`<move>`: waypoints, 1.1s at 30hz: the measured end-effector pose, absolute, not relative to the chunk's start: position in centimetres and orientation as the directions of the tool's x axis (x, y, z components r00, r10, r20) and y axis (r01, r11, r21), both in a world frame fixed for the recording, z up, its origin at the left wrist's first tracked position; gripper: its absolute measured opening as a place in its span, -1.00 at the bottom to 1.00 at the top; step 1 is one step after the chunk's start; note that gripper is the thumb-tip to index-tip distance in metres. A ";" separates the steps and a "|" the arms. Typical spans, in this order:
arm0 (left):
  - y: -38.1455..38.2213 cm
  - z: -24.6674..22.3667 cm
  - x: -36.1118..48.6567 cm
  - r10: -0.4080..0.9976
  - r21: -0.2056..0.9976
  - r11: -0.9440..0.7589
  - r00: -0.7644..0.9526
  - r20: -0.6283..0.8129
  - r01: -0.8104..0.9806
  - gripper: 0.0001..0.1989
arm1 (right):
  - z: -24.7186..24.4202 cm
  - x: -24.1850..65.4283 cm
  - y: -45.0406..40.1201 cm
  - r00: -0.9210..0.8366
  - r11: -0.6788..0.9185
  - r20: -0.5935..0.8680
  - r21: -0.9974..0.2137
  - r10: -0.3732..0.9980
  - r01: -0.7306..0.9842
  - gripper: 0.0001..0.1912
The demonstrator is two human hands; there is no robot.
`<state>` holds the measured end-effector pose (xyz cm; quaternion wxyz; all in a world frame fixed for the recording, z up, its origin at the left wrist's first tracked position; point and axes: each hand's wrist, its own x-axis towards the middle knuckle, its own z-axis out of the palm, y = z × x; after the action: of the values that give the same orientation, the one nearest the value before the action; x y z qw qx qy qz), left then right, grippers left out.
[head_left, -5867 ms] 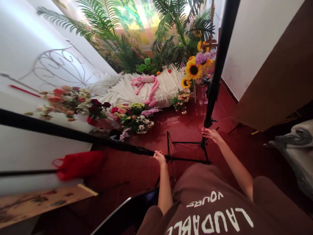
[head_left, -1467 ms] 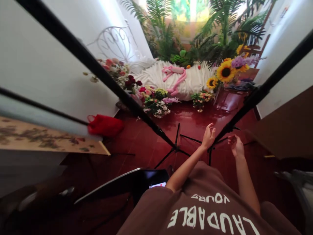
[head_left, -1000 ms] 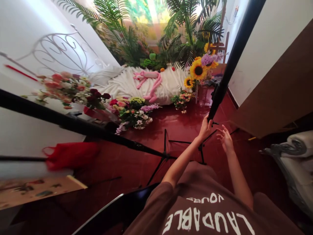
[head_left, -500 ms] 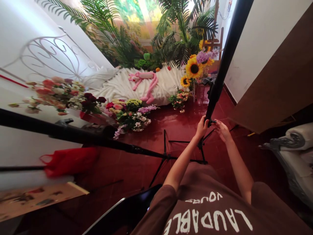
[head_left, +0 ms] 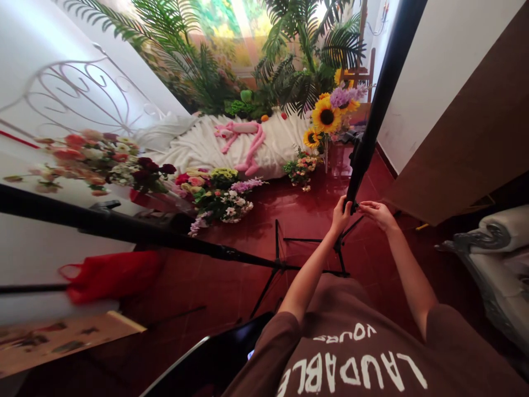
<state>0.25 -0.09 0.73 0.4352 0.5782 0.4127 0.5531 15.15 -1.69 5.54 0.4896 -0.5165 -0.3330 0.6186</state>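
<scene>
A black light stand [head_left: 369, 132] rises in front of me, its legs spread on the floor. Low on its pole, my left hand [head_left: 341, 216] is wrapped round the tube. Just right of it, my right hand [head_left: 378, 214] pinches a small tightening knob [head_left: 356, 207] on the side of the pole; the fingertips are closed and partly cover the knob. To the left, a second black stand [head_left: 165, 234] slants across the view, with its feet close to those of the first.
White draped fabric [head_left: 194, 143] bears a pink plush toy [head_left: 248, 138]. Around it are flowers [head_left: 225, 198], sunflowers [head_left: 326, 116] and palms [head_left: 306, 49]. A red bag [head_left: 109, 275] lies left, a brown panel [head_left: 463, 138] leans right, and a plastic-wrapped sofa [head_left: 491, 242] stands at right.
My right hand has closed from loosely spread fingers to a pinch at the knob. My left hand keeps its grip on the pole. The view has shifted slightly.
</scene>
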 end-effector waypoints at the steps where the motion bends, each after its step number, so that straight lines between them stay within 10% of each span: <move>1: -0.1 0.7 0.3 0.959 0.960 -0.280 0.047 0.280 -0.003 -0.51 | 5.5 15.2 -1.7 0.024 -0.295 -0.312 -0.919 0.950 -0.262 -0.73; 11: -0.2 1.1 0.1 0.962 0.964 -0.267 0.061 0.267 -0.016 -0.49 | 4.7 15.4 -1.1 -0.132 -0.508 -0.504 -0.749 0.854 -0.424 -0.97; 22: -0.2 1.1 0.4 0.962 0.962 -0.272 0.028 0.271 0.030 -0.49 | 4.1 15.5 -0.1 -0.125 -0.448 -0.440 -0.779 0.889 -0.439 -0.71; 33: -0.1 0.6 0.6 0.967 0.966 -0.256 0.018 0.256 0.044 -0.49 | 2.0 14.5 0.7 0.217 -0.103 -0.134 -0.984 0.967 -0.147 -0.86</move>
<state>0.59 -0.11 0.64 0.4224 0.5748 0.4397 0.5458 14.53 0.69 2.02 0.5553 -0.5477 -0.3743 0.5015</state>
